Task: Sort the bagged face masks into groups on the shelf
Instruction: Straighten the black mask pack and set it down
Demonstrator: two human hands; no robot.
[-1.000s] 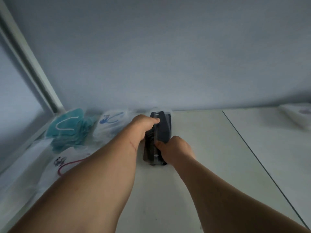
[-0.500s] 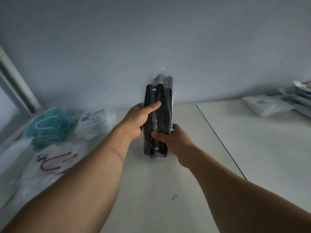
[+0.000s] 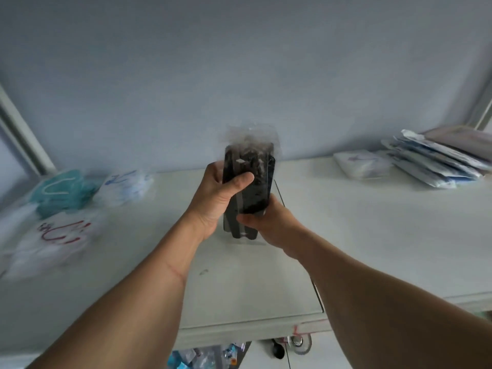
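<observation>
A clear bag of black face masks (image 3: 254, 179) is held upright above the middle of the white shelf (image 3: 359, 230). My left hand (image 3: 213, 201) grips its left side, thumb across the front. My right hand (image 3: 266, 225) grips its lower right part. On the shelf's left lie a bagged teal mask (image 3: 62, 194), a bagged white mask with blue loops (image 3: 127, 183) and a bagged white mask with red loops (image 3: 57, 237). A stack of bagged blue-and-white masks (image 3: 431, 162) and one flat white bagged mask (image 3: 359, 163) sit at the right.
A grey-blue wall (image 3: 239, 75) backs the shelf. White frame posts stand at the far left (image 3: 21, 137) and far right (image 3: 482, 107). The shelf's front edge (image 3: 253, 331) runs across the bottom, with small items below it. A seam (image 3: 300, 249) divides the shelf top.
Both hands lifted the black mask bag off the shelf and brought it up and toward me. The view widened to the right, showing the stack of bagged masks and the shelf's front edge.
</observation>
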